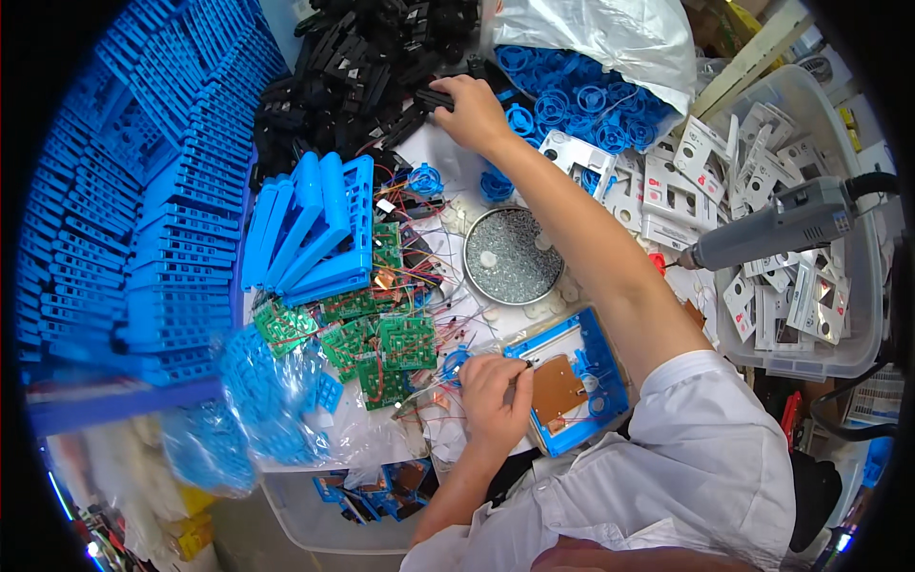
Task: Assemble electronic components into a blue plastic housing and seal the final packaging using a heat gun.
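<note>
My right hand reaches to the far side of the table. Its fingers are closed on a black plastic part at the edge of a heap of similar black parts. Near me, my left hand rests at the left side of an open blue plastic casing. A brown board lies inside that casing. The left fingers are bent together, with a small dark tip showing at them; what they hold is too small to name. A thin metal-coloured tool lies left of this hand, partly hidden.
A round tray of small screws stands mid-table. Left are green circuit boards with wires and stacked blue casings. A bag of blue rings lies beyond. A power screwdriver hangs right, over a bin of white panels.
</note>
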`<state>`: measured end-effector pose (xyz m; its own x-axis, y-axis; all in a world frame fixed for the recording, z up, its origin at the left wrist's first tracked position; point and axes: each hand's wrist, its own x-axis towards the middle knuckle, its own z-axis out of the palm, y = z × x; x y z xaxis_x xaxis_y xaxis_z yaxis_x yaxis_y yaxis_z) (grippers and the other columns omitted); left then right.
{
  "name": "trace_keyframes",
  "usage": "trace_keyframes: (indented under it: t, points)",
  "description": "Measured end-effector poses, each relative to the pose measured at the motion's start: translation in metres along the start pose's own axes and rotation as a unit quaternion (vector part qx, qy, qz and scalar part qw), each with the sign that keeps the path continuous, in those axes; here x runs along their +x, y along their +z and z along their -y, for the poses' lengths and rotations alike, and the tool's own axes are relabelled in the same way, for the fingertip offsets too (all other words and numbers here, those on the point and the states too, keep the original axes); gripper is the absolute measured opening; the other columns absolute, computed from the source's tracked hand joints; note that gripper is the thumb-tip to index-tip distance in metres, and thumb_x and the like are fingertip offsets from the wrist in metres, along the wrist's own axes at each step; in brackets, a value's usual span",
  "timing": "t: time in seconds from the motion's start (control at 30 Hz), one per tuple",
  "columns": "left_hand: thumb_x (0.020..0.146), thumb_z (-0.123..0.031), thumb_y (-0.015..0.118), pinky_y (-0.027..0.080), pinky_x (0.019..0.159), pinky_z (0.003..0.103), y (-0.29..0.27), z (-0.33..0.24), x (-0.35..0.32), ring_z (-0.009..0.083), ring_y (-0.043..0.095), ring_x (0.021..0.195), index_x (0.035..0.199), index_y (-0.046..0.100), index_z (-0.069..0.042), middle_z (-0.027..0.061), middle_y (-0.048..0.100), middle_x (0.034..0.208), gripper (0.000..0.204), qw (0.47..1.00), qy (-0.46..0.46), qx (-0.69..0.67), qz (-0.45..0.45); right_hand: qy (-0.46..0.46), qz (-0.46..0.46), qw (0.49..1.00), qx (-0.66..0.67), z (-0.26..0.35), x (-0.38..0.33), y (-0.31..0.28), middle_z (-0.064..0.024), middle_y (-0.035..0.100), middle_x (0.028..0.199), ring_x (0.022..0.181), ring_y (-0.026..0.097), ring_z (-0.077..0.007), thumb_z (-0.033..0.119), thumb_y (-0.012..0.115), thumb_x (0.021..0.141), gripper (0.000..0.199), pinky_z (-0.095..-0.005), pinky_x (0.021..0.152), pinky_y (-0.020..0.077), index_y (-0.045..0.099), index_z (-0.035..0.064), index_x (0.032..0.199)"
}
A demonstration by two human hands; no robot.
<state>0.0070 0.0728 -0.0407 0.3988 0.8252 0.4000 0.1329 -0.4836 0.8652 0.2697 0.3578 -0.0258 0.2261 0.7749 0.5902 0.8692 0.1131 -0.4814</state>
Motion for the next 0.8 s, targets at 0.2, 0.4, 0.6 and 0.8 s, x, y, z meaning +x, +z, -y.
trace_keyframes:
  t: [0.2,0.4,0.6,0.8]
  points:
    - [0.082,0.003,0.072,0.046,0.079,0.037,-0.01,-0.001,-0.008,0.0281,0.061,0.083,0.091,0.067,-0.001,0.0113,0.067,0.086,0.011,0.998,-0.055,-0.003,-0.031,-0.098,0.281,0.929,0.218,0.101,-0.122,-0.128,-0.0103,0.072,0.1,0.096,0.065,-0.0303,0.019,0.064,0.097,0.024,-0.0414,0.089,0.0506,0.073,0.0029,0.114]
    - [0.083,-0.004,0.074,0.044,0.083,0.041,-0.002,0.005,-0.003,0.0295,0.061,0.088,0.095,0.067,-0.004,0.0094,0.068,0.089,0.014,0.999,-0.048,0.002,-0.014,0.023,0.337,0.9,0.275,0.116,-0.229,-0.206,-0.0147,0.068,0.114,0.108,0.059,-0.0335,0.02,0.061,0.099,0.027,-0.0431,0.098,0.0453,0.07,0.0014,0.118]
    - [0.083,-0.007,0.074,0.041,0.086,0.042,-0.007,0.003,0.002,0.0274,0.062,0.089,0.095,0.068,-0.006,0.0069,0.069,0.091,0.014,0.997,0.018,0.069,0.007,-0.033,0.365,0.889,0.274,0.114,-0.222,-0.197,-0.0158,0.067,0.115,0.109,0.058,-0.0342,0.025,0.059,0.101,0.033,-0.0436,0.098,0.0449,0.068,0.0019,0.122]
    - [0.081,-0.001,0.072,0.041,0.084,0.041,-0.011,-0.001,0.002,0.0276,0.062,0.086,0.093,0.067,-0.006,0.0083,0.069,0.09,0.013,0.997,0.03,0.068,0.011,-0.034,0.196,0.965,0.173,0.08,-0.13,-0.118,-0.0176,0.067,0.112,0.104,0.057,-0.0378,0.025,0.063,0.095,0.032,-0.0444,0.094,0.0467,0.069,0.0026,0.116]
